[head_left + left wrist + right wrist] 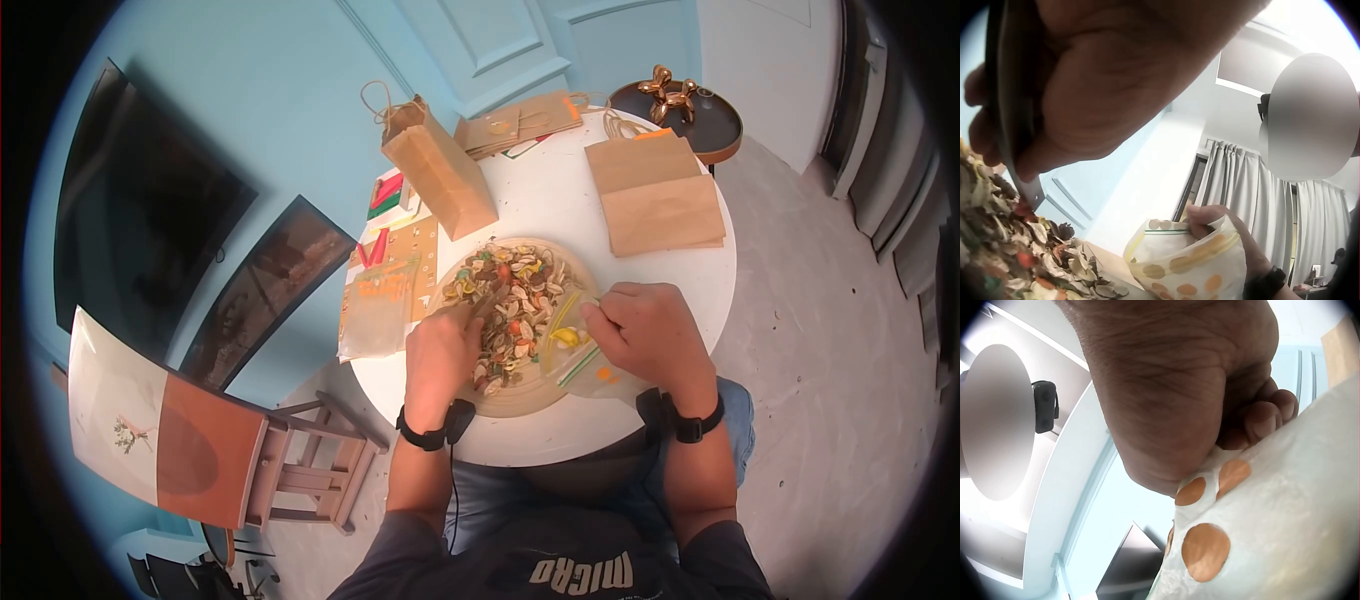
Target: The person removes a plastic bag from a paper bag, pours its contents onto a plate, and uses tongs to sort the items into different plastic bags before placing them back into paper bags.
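My left hand [443,355] is over a round tray [455,408] heaped with dried potpourri [505,335]. It grips a dark, narrow pair of tongs [1017,112], whose flat tip reaches down into the pieces in the left wrist view. At the tray's right side my right hand [655,330] pinches the rim of a translucent zip bag [1188,265] with orange dots. The bag's mouth gapes toward the tray, and some yellow pieces [568,337] show in it. In the right wrist view, curled fingers [1263,422] hold the bag's upper edge.
A standing kraft paper bag [440,170] is behind the tray. Flat kraft bags [655,190] lie at right and more at the back. Left of the tray lie a dotted clear packet [375,310] and red ribbon pieces [374,248]. The round white table [530,440] ends near my lap.
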`<action>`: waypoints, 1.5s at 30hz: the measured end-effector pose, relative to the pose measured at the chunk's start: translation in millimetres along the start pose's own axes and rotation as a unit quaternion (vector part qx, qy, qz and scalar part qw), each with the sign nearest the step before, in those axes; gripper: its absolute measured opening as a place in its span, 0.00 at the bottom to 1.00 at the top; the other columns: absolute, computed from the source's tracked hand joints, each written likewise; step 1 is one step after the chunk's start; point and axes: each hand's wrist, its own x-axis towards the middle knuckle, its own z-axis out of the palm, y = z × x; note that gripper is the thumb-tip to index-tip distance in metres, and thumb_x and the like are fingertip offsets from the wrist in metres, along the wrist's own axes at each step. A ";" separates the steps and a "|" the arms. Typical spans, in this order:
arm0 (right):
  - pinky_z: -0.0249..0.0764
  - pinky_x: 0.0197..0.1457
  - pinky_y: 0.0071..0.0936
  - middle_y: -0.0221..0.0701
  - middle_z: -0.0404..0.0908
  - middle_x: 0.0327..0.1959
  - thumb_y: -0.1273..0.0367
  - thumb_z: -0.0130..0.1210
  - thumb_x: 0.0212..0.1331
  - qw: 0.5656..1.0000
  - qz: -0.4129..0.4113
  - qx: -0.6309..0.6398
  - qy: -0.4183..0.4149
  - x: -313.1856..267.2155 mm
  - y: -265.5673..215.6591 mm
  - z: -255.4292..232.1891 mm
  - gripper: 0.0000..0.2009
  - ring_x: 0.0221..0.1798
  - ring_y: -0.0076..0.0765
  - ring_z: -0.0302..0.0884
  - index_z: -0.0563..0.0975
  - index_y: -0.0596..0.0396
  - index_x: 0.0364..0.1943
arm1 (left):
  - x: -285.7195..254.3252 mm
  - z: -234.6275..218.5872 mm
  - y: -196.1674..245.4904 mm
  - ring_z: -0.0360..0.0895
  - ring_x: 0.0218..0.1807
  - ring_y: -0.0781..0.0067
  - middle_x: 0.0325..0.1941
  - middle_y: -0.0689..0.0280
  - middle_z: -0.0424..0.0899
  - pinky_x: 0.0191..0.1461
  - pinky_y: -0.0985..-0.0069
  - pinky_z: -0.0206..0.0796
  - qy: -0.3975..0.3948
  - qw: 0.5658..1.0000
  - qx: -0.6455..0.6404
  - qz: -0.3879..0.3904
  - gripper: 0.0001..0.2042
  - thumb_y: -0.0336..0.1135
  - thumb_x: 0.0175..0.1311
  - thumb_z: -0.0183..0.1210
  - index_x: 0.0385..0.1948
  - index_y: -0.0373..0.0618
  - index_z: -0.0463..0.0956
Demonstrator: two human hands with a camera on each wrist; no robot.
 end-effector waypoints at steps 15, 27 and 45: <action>0.76 0.32 0.48 0.40 0.81 0.22 0.64 0.64 0.71 1.000 -0.014 -0.023 0.017 3.1 -1.7 -2.9 0.19 0.26 0.55 0.81 0.79 0.57 0.21 | -58.9 -64.8 38.5 0.88 0.33 0.52 0.39 0.49 0.91 0.40 0.61 0.79 0.012 0.994 -0.106 0.014 0.16 0.32 0.66 0.77 0.52 0.35 0.90; 0.70 0.28 0.44 0.39 0.75 0.20 0.71 0.70 0.67 0.981 -0.032 -0.092 0.170 -9.8 -14.3 -59.6 0.18 0.22 0.52 0.75 0.75 0.58 0.19 | -68.1 -87.3 -21.8 0.89 0.38 0.43 0.39 0.48 0.91 0.43 0.54 0.79 0.037 0.997 -0.033 -0.063 0.15 0.38 0.67 0.75 0.49 0.39 0.90; 0.67 0.27 0.46 0.41 0.74 0.19 0.71 0.69 0.69 0.988 0.014 -0.134 0.073 24.0 -32.6 8.9 0.19 0.20 0.52 0.72 0.75 0.60 0.19 | -8.7 -17.1 -84.7 0.89 0.45 0.37 0.39 0.44 0.91 0.50 0.48 0.80 -0.020 0.997 -0.001 -0.079 0.14 0.42 0.67 0.74 0.42 0.38 0.90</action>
